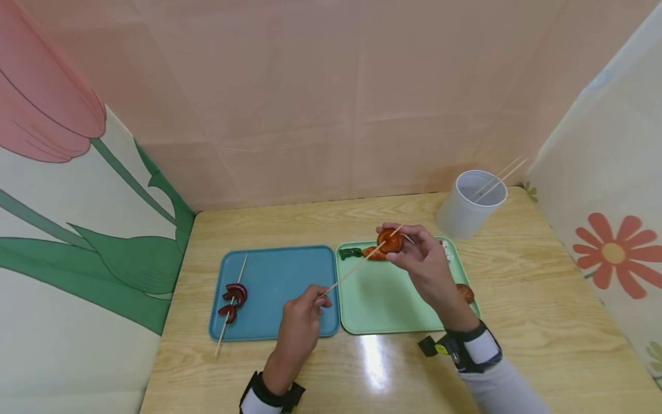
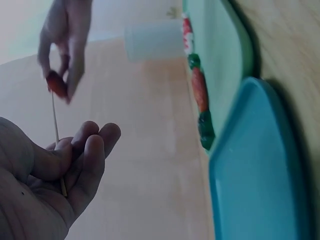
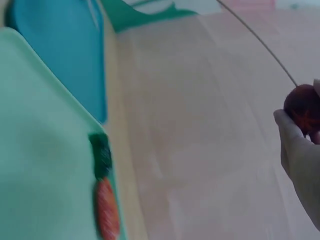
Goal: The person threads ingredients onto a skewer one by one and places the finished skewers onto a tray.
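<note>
Left hand, one: thumb and fingers pinched together on the lower part of a thin wooden skewer, its butt end showing against the palm in the left wrist view. Right hand, one: thumb and fingers clamped on a round, glossy reddish-brown piece, raised above the far edge of the green tray. The skewer slanted up from the left hand to this piece, its tip showing past the far side. Green tray, one: below and between the two hands; on it, to the left of the right hand, a dark green piece and an orange-red piece, end to end; just beyond that hand, a red-and-white piece, partly hidden; beside the right wrist, a second round piece, partly covered. Blue tray, one: left of and beyond the left hand, bearing a loaded skewer with dark red curled pieces, its lower end overhanging the near rim. White cup, one: beyond and right of the right hand, holding two sticks. Surface: pale wood-grain, under both trays and the cup.
</note>
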A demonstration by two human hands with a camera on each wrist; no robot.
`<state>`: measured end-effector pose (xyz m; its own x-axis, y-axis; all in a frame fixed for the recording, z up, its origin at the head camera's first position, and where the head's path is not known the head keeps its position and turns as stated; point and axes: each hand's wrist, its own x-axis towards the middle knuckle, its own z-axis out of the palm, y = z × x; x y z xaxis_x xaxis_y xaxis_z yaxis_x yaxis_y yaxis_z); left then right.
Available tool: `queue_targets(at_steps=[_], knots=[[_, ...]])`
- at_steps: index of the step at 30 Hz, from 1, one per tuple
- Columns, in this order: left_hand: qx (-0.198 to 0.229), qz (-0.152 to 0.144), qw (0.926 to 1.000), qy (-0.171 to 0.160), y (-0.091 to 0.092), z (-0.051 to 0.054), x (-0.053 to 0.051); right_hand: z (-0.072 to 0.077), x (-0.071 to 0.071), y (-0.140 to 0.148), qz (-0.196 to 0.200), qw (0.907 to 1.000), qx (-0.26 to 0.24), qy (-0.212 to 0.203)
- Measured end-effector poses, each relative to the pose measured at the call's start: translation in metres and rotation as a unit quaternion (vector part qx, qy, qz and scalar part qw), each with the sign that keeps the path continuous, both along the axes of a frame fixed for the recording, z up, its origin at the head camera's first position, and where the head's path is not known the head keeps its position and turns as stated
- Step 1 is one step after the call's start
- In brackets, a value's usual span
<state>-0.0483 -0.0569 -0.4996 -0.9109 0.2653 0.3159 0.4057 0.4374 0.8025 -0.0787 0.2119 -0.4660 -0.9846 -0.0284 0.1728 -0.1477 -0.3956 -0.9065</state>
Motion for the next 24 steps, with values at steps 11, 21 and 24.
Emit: queue_targets(at_steps=[11,21,24], knots=[[-0.025,0.014,0.9993,0.024,0.014,0.018,-0.008,-0.014,0.010,-0.041,0.029,0.9990,0.022,-0.025],[-0.024,0.017,0.9991,0.029,0.015,0.022,-0.012,-0.029,0.014,-0.059,0.053,0.9986,0.002,-0.004],[-0.027,0.020,0.9988,0.036,0.013,0.021,-0.012,-0.028,0.013,-0.056,0.067,0.9973,0.030,-0.003]])
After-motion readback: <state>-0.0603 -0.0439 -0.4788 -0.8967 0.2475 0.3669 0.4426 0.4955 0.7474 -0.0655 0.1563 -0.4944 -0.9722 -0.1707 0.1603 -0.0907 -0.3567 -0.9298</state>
